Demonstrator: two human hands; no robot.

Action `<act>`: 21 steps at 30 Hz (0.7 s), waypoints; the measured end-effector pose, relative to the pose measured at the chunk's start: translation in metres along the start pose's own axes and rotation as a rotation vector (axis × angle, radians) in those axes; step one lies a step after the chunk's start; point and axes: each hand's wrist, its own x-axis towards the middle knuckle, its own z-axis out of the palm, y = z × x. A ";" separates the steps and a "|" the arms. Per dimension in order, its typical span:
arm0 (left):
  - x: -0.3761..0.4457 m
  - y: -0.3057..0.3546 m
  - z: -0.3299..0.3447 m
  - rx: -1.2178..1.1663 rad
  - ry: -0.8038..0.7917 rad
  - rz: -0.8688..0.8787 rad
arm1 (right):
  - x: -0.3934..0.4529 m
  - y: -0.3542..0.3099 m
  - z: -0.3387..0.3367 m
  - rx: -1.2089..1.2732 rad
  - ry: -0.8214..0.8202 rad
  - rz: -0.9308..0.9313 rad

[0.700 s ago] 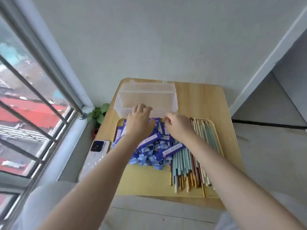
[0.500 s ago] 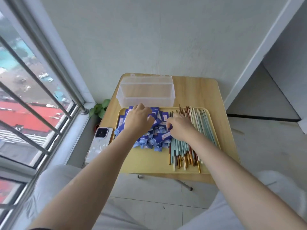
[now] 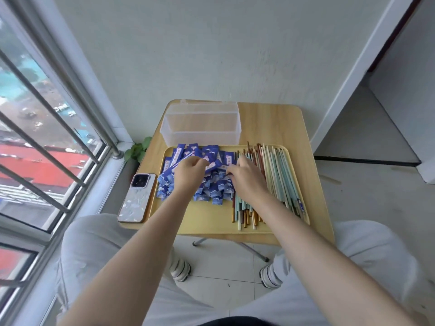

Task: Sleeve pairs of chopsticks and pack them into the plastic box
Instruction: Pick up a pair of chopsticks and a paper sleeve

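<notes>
Pale walls meet a barred window on your left, and between them stands a small wooden table (image 3: 270,121) with a yellow tray (image 3: 207,220) on it. You are seated at it, your grey-clad knees on either side of the near edge. Both your arms reach forward over the tray. Your left hand (image 3: 188,172) lies on a heap of blue paper sleeves (image 3: 211,194) filling the tray's left half, fingers curled down and gripping a sleeve that sticks out to the left of your knuckles. Your right hand (image 3: 247,175) rests where the sleeve heap meets the loose chopsticks (image 3: 277,175), fingers bent into the pile; whether they pinch anything cannot be told. The chopsticks lie roughly parallel along the tray's right half, in teal, cream, brown and gold. Just beyond the tray sits a clear plastic box (image 3: 202,128), lid off, nothing visible inside. A phone (image 3: 137,198) lies face down on the table beside the tray's left edge, and a small green plant (image 3: 137,150) shows past the table's left edge.
</notes>
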 end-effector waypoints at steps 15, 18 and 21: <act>0.016 0.016 0.029 -0.303 -0.155 -0.129 | 0.013 -0.026 -0.043 0.728 -0.312 0.222; 0.014 0.017 0.028 -0.339 -0.167 -0.177 | 0.010 -0.006 -0.045 0.666 -0.231 0.305; 0.015 0.012 0.033 -0.315 -0.247 -0.180 | 0.005 0.028 -0.040 0.274 -0.013 0.541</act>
